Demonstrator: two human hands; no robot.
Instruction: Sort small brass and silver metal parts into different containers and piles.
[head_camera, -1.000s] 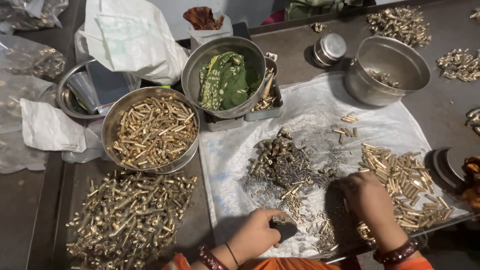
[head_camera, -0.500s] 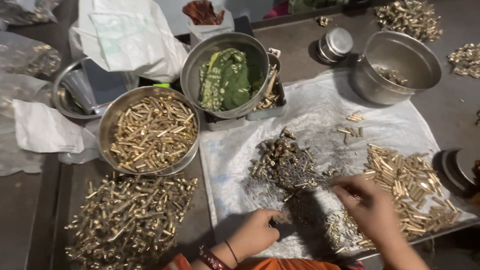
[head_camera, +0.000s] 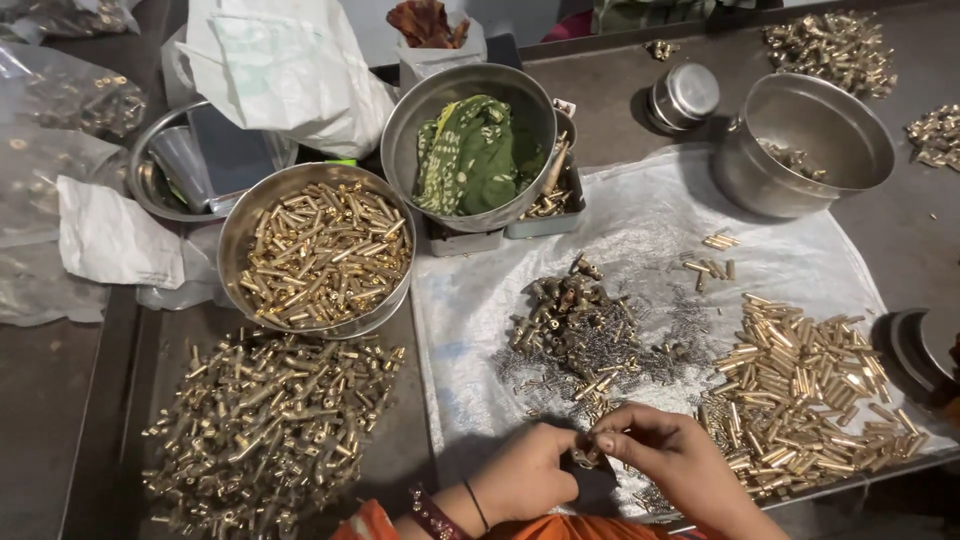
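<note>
I see my left hand (head_camera: 525, 472) and right hand (head_camera: 665, 462) meeting at the near edge of the table (head_camera: 60, 400), fingertips pressed together on a small brass piece (head_camera: 590, 448); each grip is pinched shut on it, though the piece is mostly hidden between the fingers. The hands sit over a white plastic sheet (head_camera: 640, 220). Just beyond the fingertips lies a dark heap of mixed brass parts and thin springs (head_camera: 575, 325). To the right of my right hand, touching close, spreads a pile of short brass tubes (head_camera: 810, 385); a few loose tubes (head_camera: 710, 262) lie farther up the sheet. Left of the sheet, a heap of longer brass pieces (head_camera: 265, 425) rests on the bare table, and above it stands a steel bowl of brass pins (head_camera: 320, 250). Behind that is a steel bowl holding a green cloth (head_camera: 470, 150), and at the far right a nearly empty steel pot (head_camera: 805, 145)
</note>
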